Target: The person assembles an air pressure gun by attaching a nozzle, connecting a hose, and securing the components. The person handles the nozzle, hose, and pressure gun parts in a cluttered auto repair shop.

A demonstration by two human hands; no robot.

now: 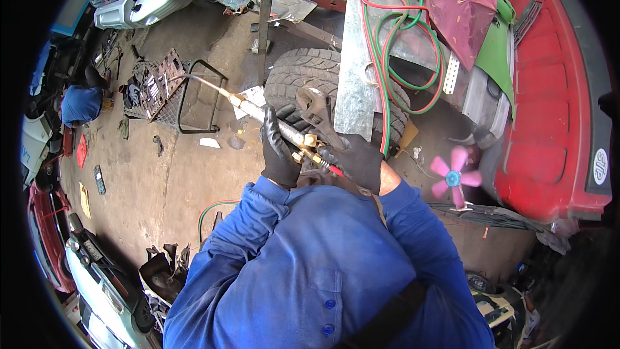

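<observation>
Torch (256,112) held in front of the chest, slanting from upper left to lower right, above the floor. Long silver barrel, brass fittings at both ends, thin coppery neck bending near its tip. Brass knobs at the rear; a short red length runs from there under the right hand.

Left hand (279,152), black glove: clamped round the barrel, thumb on the near side. Right hand (359,163), also black-gloved: fingers bent at the valve end; cannot tell how firmly they grip, as the hand hides that part.

Close beyond: a brown, rough, worn piece (314,108), kind unclear, partly blocking the tyre (300,71). Tyre has chunky black tread. Narrow upright post (266,22) crosses the view beyond the torch neck. Right of the tyre, a dull grey metal sheet (352,52), flat, straight-edged; looped red and green hoses (442,68), smooth and rubbery, hang across that side.

Left: mesh crate (132,108) with tools, beside a bent tube frame (180,106). Right: pink five-bladed fan (471,178), blue hub. Floor (155,187): stained concrete.
</observation>
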